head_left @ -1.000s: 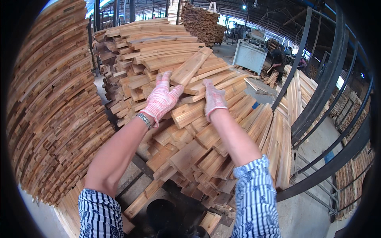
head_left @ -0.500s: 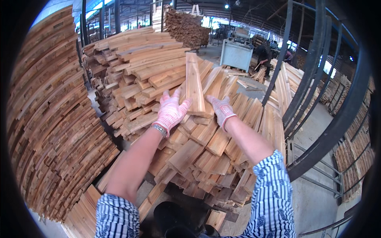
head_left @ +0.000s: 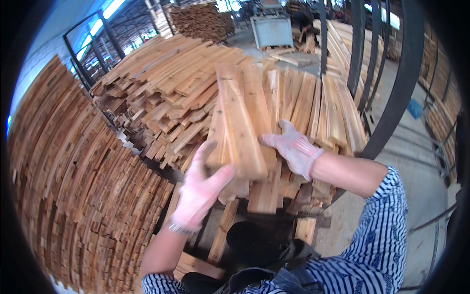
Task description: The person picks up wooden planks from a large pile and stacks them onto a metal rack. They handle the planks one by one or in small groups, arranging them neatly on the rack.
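Note:
My left hand, in a whitish-pink knit glove, is at the near left corner of several pale wooden boards. Its fingers are spread, with the thumb close to the boards' near end. My right hand, gloved alike, lies along their right side; its fingertips meet the edge and its thumb points up, apart. The boards lie lengthwise away from me, one on top at a slant, their near ends blurred. Whether they are lifted off the wood beneath I cannot tell.
A large pile of boards spreads at the far left. A tall, tight stack stands at the left. Dark metal posts curve along the right. Farther off are a pale blue machine cabinet and a bent-over person.
The view has tilted down and shifted right. My left hand has come down to the boards' near end, its fingers spread wider. My right hand is still at their right side.

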Demonstrator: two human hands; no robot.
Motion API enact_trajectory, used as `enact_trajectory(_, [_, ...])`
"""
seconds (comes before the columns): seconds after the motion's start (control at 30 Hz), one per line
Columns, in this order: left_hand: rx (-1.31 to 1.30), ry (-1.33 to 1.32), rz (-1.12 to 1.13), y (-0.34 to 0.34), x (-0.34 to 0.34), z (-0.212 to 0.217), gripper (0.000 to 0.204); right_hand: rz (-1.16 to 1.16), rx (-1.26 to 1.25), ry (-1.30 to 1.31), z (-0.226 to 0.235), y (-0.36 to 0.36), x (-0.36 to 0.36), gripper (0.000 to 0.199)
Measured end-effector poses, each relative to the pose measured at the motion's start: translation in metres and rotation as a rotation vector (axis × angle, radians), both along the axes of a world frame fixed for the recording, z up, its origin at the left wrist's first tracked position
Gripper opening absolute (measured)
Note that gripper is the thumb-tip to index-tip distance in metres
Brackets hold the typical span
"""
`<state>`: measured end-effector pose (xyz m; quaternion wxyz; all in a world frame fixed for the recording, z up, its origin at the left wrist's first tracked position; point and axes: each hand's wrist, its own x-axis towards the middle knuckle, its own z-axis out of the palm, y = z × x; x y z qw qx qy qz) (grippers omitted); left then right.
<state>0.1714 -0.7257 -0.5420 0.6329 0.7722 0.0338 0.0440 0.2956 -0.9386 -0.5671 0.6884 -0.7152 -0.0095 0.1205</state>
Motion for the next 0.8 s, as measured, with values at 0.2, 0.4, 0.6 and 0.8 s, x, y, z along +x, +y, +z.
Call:
enact_trajectory(0.2, [-0.482, 0.05, -0.001, 0.04, 0.002, -0.045, 0.095, 0.094, 0.111, -0.186, -0.041, -0.018, -0.108, 0.097])
enact_trajectory(0.4, [-0.498, 0.138, -0.127, 0.011, 0.01, -0.064, 0.069, -0.07, 0.183, -0.258, -0.095, 0.029, -0.1, 0.103])
enact_trajectory(0.6, [-0.388, 0.089, -0.077, 0.019, -0.01, -0.062, 0.069, 0.027, -0.014, -0.45, -0.086, 0.03, -0.114, 0.105])
enact_trajectory(0.8, [-0.461, 0.073, 0.057, 0.036, -0.081, -0.057, 0.093, 0.238, -0.124, -0.788, -0.122, 0.048, -0.135, 0.112])
